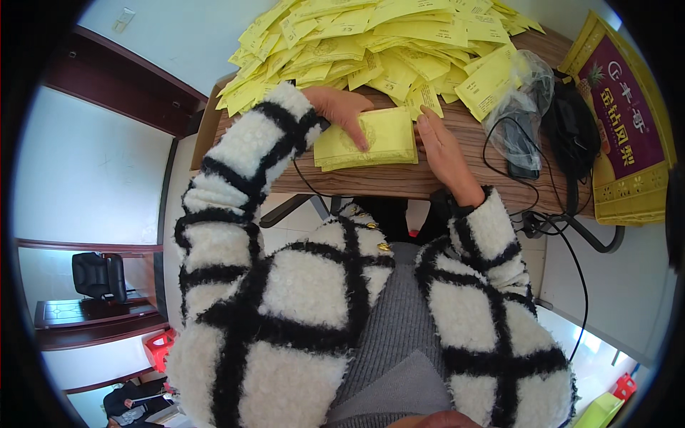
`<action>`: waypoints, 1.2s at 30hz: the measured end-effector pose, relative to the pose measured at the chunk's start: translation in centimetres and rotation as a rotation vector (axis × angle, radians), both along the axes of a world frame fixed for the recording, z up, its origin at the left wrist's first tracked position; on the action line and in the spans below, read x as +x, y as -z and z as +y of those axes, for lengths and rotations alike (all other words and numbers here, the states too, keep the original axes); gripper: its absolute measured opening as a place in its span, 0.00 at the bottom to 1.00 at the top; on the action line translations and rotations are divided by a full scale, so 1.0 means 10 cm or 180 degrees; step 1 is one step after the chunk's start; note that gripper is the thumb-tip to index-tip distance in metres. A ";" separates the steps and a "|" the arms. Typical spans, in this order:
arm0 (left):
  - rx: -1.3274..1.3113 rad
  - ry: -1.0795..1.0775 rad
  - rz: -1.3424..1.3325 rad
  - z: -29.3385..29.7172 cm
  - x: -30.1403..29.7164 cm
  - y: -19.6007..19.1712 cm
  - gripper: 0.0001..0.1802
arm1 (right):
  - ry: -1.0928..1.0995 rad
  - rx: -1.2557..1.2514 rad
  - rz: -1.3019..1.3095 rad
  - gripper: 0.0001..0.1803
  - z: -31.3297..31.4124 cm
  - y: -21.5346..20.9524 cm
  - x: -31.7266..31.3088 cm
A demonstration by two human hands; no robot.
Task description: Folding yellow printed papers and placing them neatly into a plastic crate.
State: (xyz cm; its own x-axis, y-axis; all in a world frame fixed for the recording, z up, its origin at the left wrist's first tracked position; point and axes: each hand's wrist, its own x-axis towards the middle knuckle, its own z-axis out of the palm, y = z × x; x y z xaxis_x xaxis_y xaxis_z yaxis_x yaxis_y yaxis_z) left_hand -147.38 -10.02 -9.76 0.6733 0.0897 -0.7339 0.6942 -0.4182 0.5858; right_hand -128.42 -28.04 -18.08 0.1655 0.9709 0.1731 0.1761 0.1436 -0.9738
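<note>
A neat stack of flat yellow paper packets (391,137) lies near the front edge of the wooden table. My left hand (342,110) grips it from the upper left, thumb pressed on the top packet; its other fingers are mostly hidden. To the right of the stack, my right hand (444,153) stands on edge with its fingers stretched straight. It holds nothing, its palm turned toward the stack's right side. Behind both hands rises a big loose pile of similar yellow packets (399,46).
On the right, clear plastic bags (524,96), a black bag (573,128) and a dark phone (524,167) lie among black cables. A yellow crate (631,196) with a purple panel stands beyond them. A cardboard box (202,143) edges the table's left side.
</note>
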 end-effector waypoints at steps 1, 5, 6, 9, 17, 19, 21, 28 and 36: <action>0.0596 0.0079 -0.0083 -0.10 0.02 -0.06 0.43 | -0.0009 0.0053 -0.0075 0.32 -0.02 -0.03 0.00; 0.1344 0.0044 -0.0360 -0.35 -0.02 -0.21 0.44 | 0.0007 0.0265 -0.0329 0.33 -0.07 -0.11 -0.05; 0.1438 0.0037 -0.0466 -0.38 -0.04 -0.22 0.44 | 0.0000 0.0269 -0.0329 0.33 -0.08 -0.13 -0.07; 0.1944 0.0128 -0.0731 -0.55 -0.08 -0.30 0.44 | -0.0032 0.0251 -0.0172 0.32 -0.12 -0.15 -0.10; 0.3719 -0.0333 -0.1500 -1.07 -0.08 -0.19 0.49 | 0.0189 0.0676 0.0390 0.30 -0.10 -0.30 -0.11; 0.4060 -0.0262 -0.1272 -1.12 -0.08 -0.14 0.51 | 0.0274 0.0634 0.0436 0.30 -0.10 -0.28 -0.16; 0.4050 -0.0260 -0.1221 -1.11 -0.11 -0.14 0.50 | 0.0359 0.0593 0.0482 0.31 -0.07 -0.21 -0.20; 0.4157 -0.0260 -0.1235 -1.14 -0.15 -0.14 0.50 | -0.0173 0.0386 0.0500 0.34 -0.07 -0.15 -0.28; 0.4043 -0.0184 -0.1155 -1.11 -0.15 -0.15 0.44 | -0.0272 0.0321 0.0719 0.34 -0.09 -0.26 -0.35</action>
State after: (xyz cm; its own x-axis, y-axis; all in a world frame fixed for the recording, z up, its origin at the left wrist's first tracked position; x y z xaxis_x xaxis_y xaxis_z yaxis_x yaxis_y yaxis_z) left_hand -148.93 -21.09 -8.24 0.7844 0.6119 0.1014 0.6174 -0.7859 -0.0341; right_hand -131.94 -28.92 -15.52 0.1289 0.9628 0.2376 -0.0612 0.2469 -0.9671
